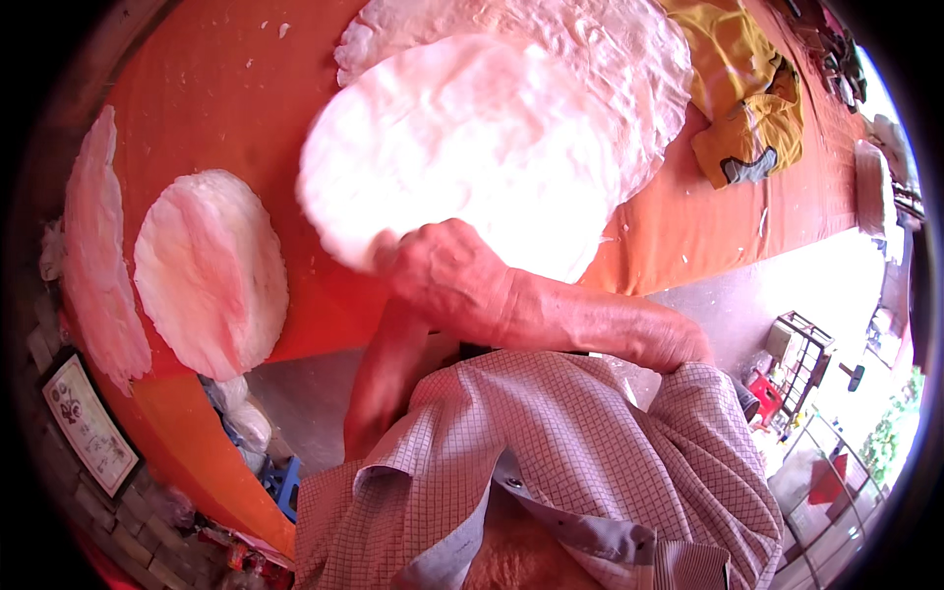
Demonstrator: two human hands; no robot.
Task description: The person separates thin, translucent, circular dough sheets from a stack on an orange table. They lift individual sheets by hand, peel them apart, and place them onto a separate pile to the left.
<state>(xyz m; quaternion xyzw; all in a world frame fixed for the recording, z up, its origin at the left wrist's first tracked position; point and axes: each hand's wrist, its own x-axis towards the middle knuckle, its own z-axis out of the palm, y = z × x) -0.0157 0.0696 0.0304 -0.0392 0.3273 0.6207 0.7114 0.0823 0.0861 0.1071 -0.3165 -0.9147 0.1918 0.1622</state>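
A bright white round sheet of soft fibre wadding (457, 155) is blurred and overexposed. My right hand (450, 269) reaches across from the right, its fingers closed at the sheet's near edge. My left forearm (383, 376) comes up from below and passes beneath the right wrist; the left hand is mostly hidden behind the right one, so its grip does not show. Under and beyond the white sheet lies a larger, thin, wrinkled translucent sheet (649, 110). To the left are an oval white fibre pad (210, 276) and a long, narrow fibre piece (103, 258).
An orange cloth (199, 110) covers the large table. A crumpled yellow cloth (759, 125) lies at the upper right. Below the table's left part is a blue plastic stool (284, 487); a framed picture (88, 424) stands by a brick surface. A metal rack (804, 361) stands at right.
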